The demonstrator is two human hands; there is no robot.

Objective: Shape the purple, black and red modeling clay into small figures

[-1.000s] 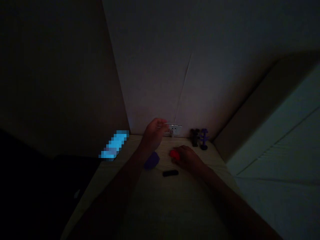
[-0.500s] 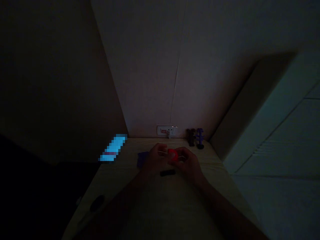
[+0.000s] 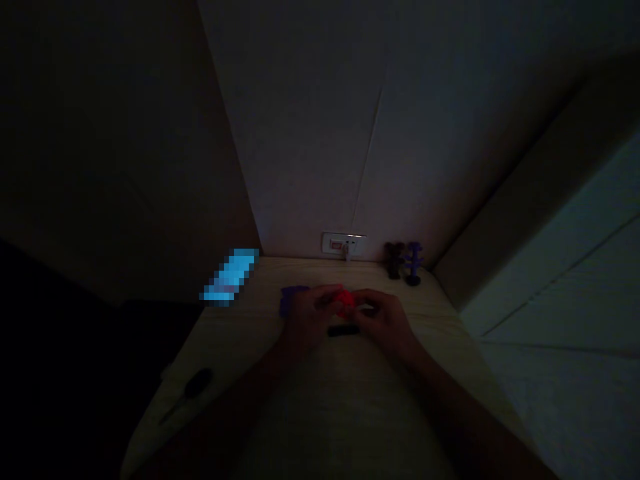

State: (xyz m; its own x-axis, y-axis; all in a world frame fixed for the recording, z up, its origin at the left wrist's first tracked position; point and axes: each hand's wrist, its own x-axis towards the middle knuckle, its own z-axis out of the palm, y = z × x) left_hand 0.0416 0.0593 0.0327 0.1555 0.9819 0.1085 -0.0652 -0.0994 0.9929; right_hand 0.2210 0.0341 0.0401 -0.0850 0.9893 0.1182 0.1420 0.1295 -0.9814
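My left hand [image 3: 309, 319] and my right hand [image 3: 387, 321] are close together above the table, with the fingers of both closed round a small rounded red object [image 3: 345, 303]. It glows bright against the dark room, but its exact kind is hard to make out. Just below it on the tabletop lies a short black bar [image 3: 343, 331]. A flat purple piece [image 3: 287, 301] rests beside my left hand, which partly covers it.
Two small figures, one brown [image 3: 395, 260] and one purple [image 3: 413, 261], stand at the back right of the wooden table [image 3: 345, 407]. A wall socket [image 3: 344, 245] holds a plug. At front left lies a dark oval object [image 3: 199, 383] with a thin stem. A blue pixelated patch [image 3: 231, 277] covers the back left.
Thin white strands showed on both sides of the red object before; now they are not visible. My hands have drawn closer round it. The whole view has shifted slightly.
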